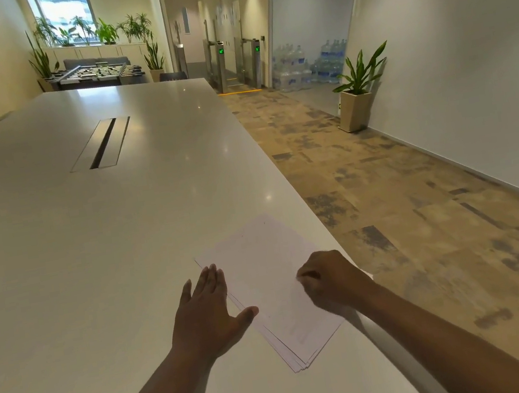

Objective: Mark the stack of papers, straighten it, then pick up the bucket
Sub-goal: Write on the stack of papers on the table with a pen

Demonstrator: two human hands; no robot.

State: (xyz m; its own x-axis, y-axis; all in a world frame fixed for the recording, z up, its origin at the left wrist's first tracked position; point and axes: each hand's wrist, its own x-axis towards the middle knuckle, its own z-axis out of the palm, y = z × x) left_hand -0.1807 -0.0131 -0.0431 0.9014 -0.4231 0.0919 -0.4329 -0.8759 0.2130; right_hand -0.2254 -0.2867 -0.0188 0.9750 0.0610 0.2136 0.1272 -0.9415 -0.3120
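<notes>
The stack of papers (265, 283) lies askew near the right edge of the white table (88, 240). The left hand (207, 316) presses flat on its left edge; the right hand (330, 278) rests clenched on it, contents hidden. A potted plant (358, 92) stands well beyond the stack

You stand at a long white counter (88, 240) with a cable slot (100, 143) in its middle. To your right runs mottled brown carpet (386, 193) along a white wall (468, 61) with a potted plant (359, 92). Ahead: a foosball table (96, 74), a bright window (62, 10), stacked water bottles (308, 64).
</notes>
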